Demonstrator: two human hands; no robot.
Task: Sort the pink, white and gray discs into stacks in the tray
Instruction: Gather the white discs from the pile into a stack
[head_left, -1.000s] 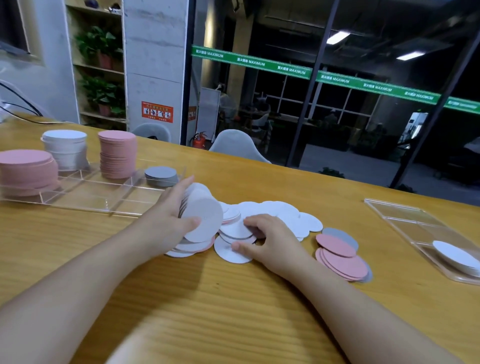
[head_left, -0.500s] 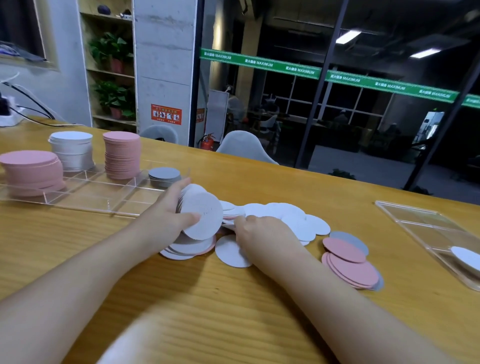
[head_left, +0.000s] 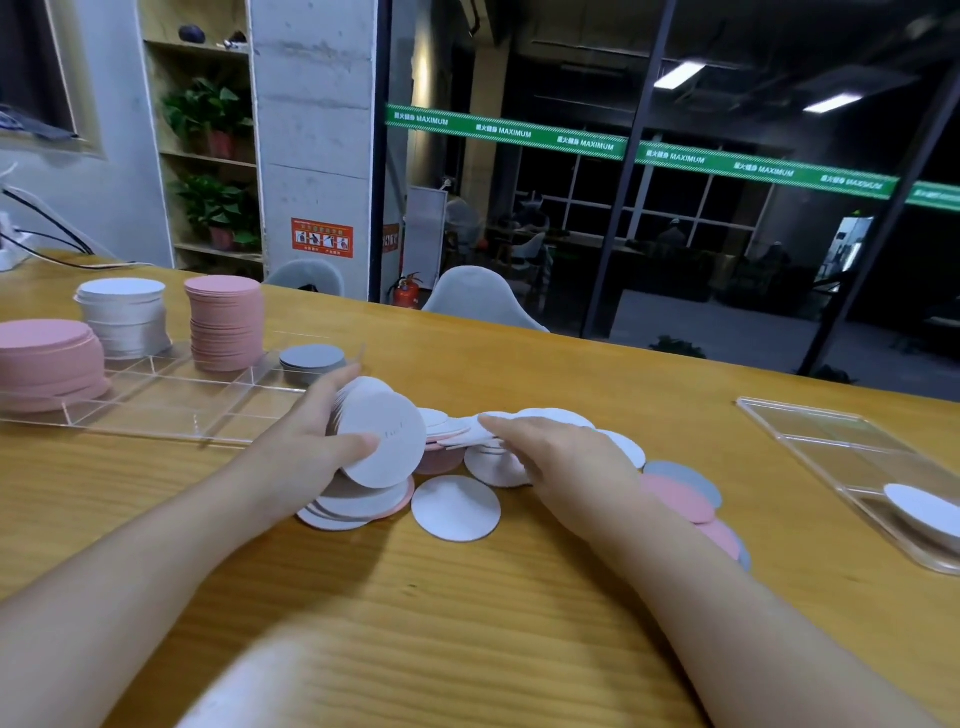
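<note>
My left hand (head_left: 306, 447) grips a bundle of white discs (head_left: 382, 441) on edge, thumb across the front disc, just above the table. My right hand (head_left: 566, 462) lies palm down over the loose pile of white and pink discs (head_left: 457, 506), fingertips reaching under a white disc at the pile's middle. More pink and gray discs (head_left: 680, 493) lie to its right. The clear divided tray (head_left: 156, 410) at the left holds a wide pink stack (head_left: 47, 358), a white stack (head_left: 124, 317), a tall pink stack (head_left: 224, 322) and a low gray stack (head_left: 311, 358).
A second clear tray (head_left: 831, 447) with a white disc (head_left: 924, 509) lies at the table's right. Cables run across the far left corner. The table's far edge runs behind the trays, with chair backs beyond it.
My right hand slid left across the pile and flattened, fingers now stretched toward the bundle. My left hand has kept its hold on the white discs, lifting them slightly.
</note>
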